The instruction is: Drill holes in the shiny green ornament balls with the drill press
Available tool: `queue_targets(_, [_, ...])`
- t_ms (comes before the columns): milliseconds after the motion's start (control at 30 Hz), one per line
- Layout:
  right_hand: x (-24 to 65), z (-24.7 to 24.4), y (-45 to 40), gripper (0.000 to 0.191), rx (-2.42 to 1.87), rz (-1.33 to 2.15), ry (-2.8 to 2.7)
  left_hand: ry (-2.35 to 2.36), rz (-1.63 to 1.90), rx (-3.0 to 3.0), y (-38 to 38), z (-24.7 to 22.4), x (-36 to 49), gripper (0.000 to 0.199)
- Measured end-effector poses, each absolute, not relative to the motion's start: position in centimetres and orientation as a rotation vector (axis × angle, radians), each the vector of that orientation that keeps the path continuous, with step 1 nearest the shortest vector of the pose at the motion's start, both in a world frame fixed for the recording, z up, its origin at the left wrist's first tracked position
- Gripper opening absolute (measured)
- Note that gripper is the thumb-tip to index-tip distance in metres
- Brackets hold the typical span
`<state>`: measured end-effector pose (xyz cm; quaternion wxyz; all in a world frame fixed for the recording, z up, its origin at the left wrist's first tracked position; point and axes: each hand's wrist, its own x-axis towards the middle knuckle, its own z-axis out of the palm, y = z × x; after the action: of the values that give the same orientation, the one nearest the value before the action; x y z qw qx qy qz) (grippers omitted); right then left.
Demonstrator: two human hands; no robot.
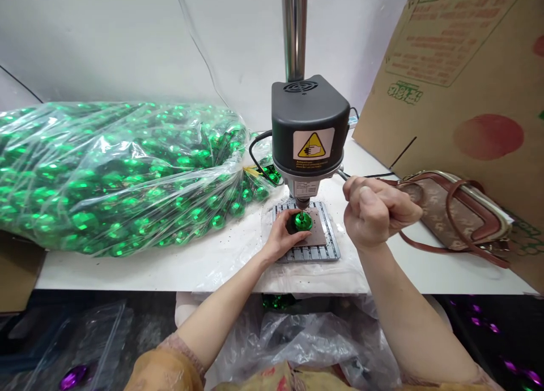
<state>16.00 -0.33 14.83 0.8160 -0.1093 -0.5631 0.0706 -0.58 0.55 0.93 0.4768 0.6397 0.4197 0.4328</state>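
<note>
Under the chuck of a small black drill press (312, 124), my left hand (284, 232) grips a shiny green faceted ball (303, 221) between thumb and fingers. The bit appears to meet the top of the ball. Beneath it lies a flat plate on the slotted grey base (332, 238), with dark crumbs scattered around. My right hand (376, 209) is closed around the end of the press's metal lever (343, 174), to the right of the drill head. Most of the lever's grip is hidden by the fingers.
A clear plastic bag (127, 175) full of green balls lies along the left side of the white table (140, 275). On the right a patterned handbag (459, 209) leans near a large cardboard box (467, 96). Plastic sheeting (306, 337) hangs below the table's front edge.
</note>
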Motion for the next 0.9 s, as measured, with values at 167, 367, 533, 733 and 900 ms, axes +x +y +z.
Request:
queue_targets(167, [16.2, 14.5, -0.1, 0.041, -0.182, 0.14, -1.238, 1.03, 1.075, 1.592, 0.6, 0.7, -0.5, 0.059])
queue_targets(367, [16.1, 13.5, -0.2, 0.042, -0.179, 0.094, -1.232, 1.027, 1.078, 1.609, 0.7, 0.5, -0.6, 0.058])
queue_targets(533, [15.5, 16.0, -0.4, 0.048, -0.31, 0.192, -1.102, 1.018, 1.083, 1.566, 0.6, 0.6, -0.4, 0.061])
queue_targets(733, [15.5, 20.4, 0.0, 0.045, -0.565, 0.421, -1.002, 1.17, 1.184, 1.59, -0.7, 1.8, 0.1, 0.053])
queue_targets(900, [15.8, 20.3, 0.2, 0.048, -0.604, 0.362, -1.093, 1.298, 1.217, 2.015, -6.4, 2.1, -1.9, 0.046])
